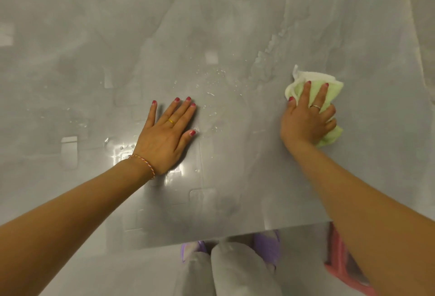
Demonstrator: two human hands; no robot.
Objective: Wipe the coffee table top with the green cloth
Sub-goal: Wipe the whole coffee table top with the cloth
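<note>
At about 9 o'clock, the left hand (168, 134) lies flat with fingers straight on the grey coffee table top (94, 36), likely bracing the lean. Water droplets (211, 83) glisten at 12 o'clock from centre. At 3 o'clock, the right hand (307, 119) presses and grips the bunched green cloth (329, 89) against the surface for wiping.

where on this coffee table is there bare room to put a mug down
The far half of the coffee table top, beyond both hands, is bare. The near strip between the forearms is free too. Avoid the water droplets between the left hand and the right hand holding the green cloth.
</note>
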